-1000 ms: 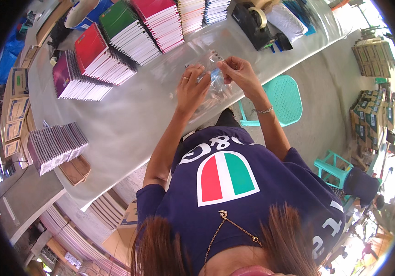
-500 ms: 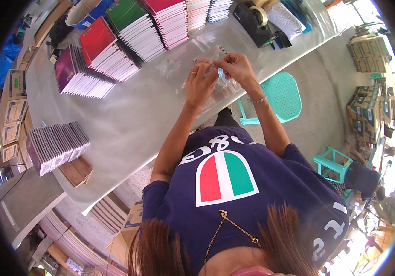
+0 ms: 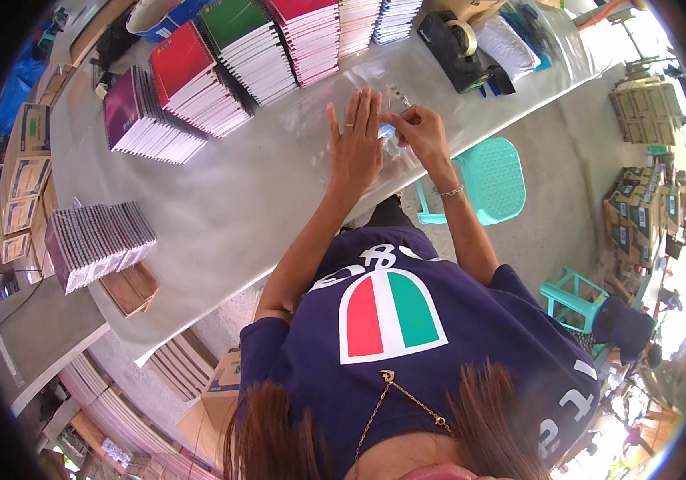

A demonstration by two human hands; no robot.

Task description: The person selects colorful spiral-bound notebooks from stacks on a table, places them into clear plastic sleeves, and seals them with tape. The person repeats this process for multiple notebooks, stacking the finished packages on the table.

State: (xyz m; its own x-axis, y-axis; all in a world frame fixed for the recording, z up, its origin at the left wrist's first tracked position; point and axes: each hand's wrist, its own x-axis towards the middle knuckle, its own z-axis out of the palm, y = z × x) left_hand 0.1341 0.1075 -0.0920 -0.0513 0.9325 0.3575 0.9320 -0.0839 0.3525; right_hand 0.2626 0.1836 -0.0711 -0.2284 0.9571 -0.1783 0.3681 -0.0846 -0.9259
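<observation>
- Long grey table point(image 3: 223, 208) under you, loaded along the far edge with fanned stacks of spiral notebooks point(image 3: 223, 72) in purple, red, green and pink covers; a black tape dispenser point(image 3: 459, 52) sits off to your right, and a teal plastic stool point(image 3: 487, 180) stands on the floor just past the table edge.
- Compared with a second ago, your left hand point(image 3: 356, 148) has gone from curled over the piece to flat, fingers spread and straight, palm pressing down. It grips nothing, just pins.
- Your right hand point(image 3: 419, 136) has stayed pinched: thumb and fingertips closed on a small edge of the clear plastic sleeve point(image 3: 387, 120).
- To me that shift reads like you've moved from fiddling with the sleeve to holding it flat while the right hand works its edge, so the fussy part looks mostly settled.
- That sleeve is thin, see-through and glossy, catching glare, so its outline is hard to trace. It lies on the table right at the near edge, partly under your left palm, between both hands, well apart from the notebooks.
- Can't tell whether anything is inside it.
</observation>
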